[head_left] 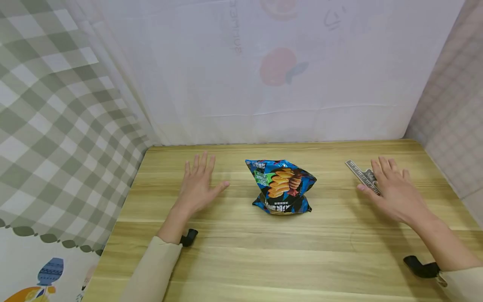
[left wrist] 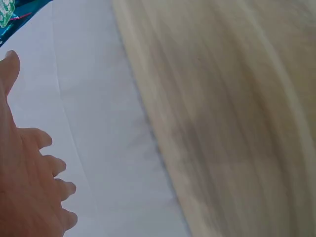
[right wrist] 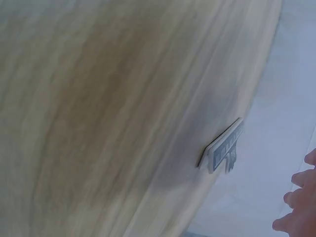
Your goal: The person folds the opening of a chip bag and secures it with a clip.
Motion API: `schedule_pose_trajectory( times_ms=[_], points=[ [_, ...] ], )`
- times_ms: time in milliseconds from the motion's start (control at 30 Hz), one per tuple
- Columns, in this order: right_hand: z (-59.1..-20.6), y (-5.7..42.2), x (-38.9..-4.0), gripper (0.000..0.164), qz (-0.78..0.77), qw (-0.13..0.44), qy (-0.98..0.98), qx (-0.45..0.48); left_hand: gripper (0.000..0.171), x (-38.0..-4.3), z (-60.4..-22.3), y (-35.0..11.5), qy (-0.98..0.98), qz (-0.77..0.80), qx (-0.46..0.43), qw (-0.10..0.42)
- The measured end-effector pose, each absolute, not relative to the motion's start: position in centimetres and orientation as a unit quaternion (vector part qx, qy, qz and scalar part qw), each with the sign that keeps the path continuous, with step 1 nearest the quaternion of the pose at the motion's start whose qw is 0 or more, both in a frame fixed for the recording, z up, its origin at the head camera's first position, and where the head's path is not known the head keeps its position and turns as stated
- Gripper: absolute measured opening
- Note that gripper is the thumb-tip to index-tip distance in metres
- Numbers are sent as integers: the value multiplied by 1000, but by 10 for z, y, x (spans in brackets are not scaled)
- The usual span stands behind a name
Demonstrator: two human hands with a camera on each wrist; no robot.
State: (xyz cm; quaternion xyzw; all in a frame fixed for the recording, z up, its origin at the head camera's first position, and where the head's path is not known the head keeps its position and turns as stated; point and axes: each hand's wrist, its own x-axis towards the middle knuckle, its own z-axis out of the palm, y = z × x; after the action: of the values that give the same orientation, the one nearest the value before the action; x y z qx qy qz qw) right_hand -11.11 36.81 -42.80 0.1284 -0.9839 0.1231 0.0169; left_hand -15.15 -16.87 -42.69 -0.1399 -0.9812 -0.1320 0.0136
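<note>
A blue and black snack bag (head_left: 284,184), printed with chips, sits in the middle of the table; its edge (left wrist: 22,17) shows at the top left of the left wrist view. To its left my left hand (head_left: 198,186) is spread, fingers straight and thumb out, holding nothing. On the right side lies a grey clip-like piece (head_left: 362,176) with a piano-key pattern along its straight bar. My right hand (head_left: 396,193) has its fingers extended beside this piece and overlaps part of it in the head view. The right wrist view shows the piece (right wrist: 224,145) apart from the fingertips.
The wooden table (head_left: 241,256) ends at a white printed cloth (head_left: 211,84) behind. A green-and-white checked cloth (head_left: 56,105) hangs along the left side, and a pale checked one (head_left: 456,105) along the right. Black wrist mounts (head_left: 420,267) sit under both forearms.
</note>
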Motion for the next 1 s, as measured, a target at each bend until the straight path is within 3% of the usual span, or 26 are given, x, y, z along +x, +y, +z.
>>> schedule_pose_trajectory(
  times_ms=[500,1000],
  points=[
    [-417,345,-106,86,150,58,-976,143,95,-150,-415,-146,-964,-190,-169,83],
    [-408,309,-101,80,223,147,-948,171,85,-151,-405,-122,-922,-273,-216,170]
  ],
)
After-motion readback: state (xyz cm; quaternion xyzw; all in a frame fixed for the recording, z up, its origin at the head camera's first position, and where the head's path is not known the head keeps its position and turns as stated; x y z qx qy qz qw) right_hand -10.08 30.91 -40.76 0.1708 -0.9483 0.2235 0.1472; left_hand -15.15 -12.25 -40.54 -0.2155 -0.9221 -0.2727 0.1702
